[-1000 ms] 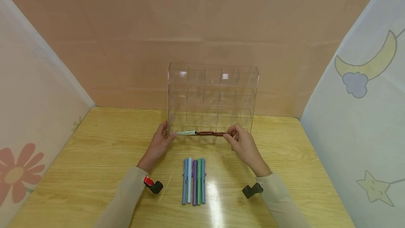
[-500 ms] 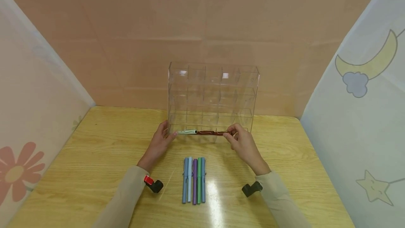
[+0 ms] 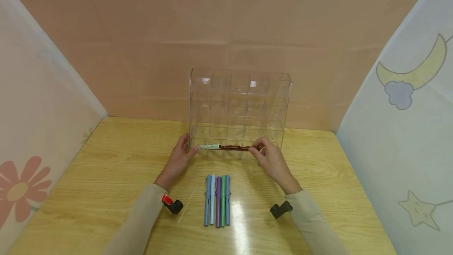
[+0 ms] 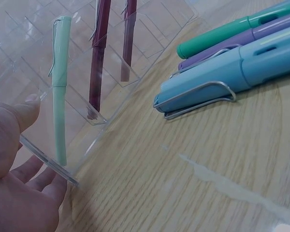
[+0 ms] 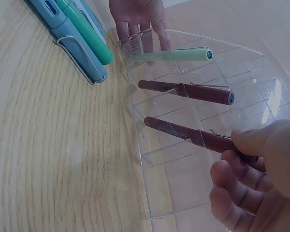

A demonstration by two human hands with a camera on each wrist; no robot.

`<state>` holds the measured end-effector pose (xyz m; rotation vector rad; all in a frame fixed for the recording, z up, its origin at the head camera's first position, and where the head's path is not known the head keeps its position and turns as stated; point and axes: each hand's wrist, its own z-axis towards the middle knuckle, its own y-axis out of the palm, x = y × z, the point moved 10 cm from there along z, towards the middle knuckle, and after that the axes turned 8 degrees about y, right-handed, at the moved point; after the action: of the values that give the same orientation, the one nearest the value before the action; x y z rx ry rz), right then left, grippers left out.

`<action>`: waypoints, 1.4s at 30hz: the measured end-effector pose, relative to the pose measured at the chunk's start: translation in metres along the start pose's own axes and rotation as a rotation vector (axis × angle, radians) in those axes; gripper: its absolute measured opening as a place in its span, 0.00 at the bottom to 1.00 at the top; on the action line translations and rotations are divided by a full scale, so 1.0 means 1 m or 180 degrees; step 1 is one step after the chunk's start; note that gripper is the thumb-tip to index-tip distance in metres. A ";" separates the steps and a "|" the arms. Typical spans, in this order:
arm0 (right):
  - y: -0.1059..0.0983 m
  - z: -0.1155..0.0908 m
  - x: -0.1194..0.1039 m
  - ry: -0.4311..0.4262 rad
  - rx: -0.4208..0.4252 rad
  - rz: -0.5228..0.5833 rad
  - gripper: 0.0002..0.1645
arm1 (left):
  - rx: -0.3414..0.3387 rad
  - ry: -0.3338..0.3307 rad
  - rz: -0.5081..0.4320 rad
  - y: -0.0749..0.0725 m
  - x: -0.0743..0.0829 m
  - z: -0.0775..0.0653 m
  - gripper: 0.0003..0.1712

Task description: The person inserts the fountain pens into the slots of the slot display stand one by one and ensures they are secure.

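Observation:
A clear acrylic pen rack with tiers of compartments stands upright toward the back of the table. My left hand grips its lower left side, thumb in front and fingers behind the panel in the left wrist view. My right hand pinches the capped upper end of a dark red pen between thumb and forefinger; the pen's lower end is in a bottom-row compartment. Beside it in that row stand another dark red pen and, farthest left, a mint green pen, both leaning in separate compartments.
In front of the rack, several capped pens lie side by side on the wooden table: blue, light blue, purple, green and blue. An orange-brown backdrop rises close behind the rack. Patterned white panels flank the table.

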<state>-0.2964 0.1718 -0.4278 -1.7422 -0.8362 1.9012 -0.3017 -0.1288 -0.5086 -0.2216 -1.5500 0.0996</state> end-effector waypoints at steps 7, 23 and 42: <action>0.002 0.000 0.004 0.0044 -0.0039 -0.0004 0.14 | -0.0009 -0.0013 0.0001 0.001 -0.001 0.000 0.45; 0.003 -0.003 0.008 0.0055 -0.0059 -0.0055 0.18 | 0.0011 0.0049 0.0070 0.002 0.001 -0.001 0.43; -0.002 -0.012 0.022 0.0086 -0.0061 -0.0195 0.14 | -0.0001 0.0094 0.0070 0.000 0.002 0.000 0.44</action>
<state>-0.2869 0.1895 -0.4431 -1.7297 -0.8904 1.8320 -0.3013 -0.1289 -0.5067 -0.2394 -1.5184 0.1130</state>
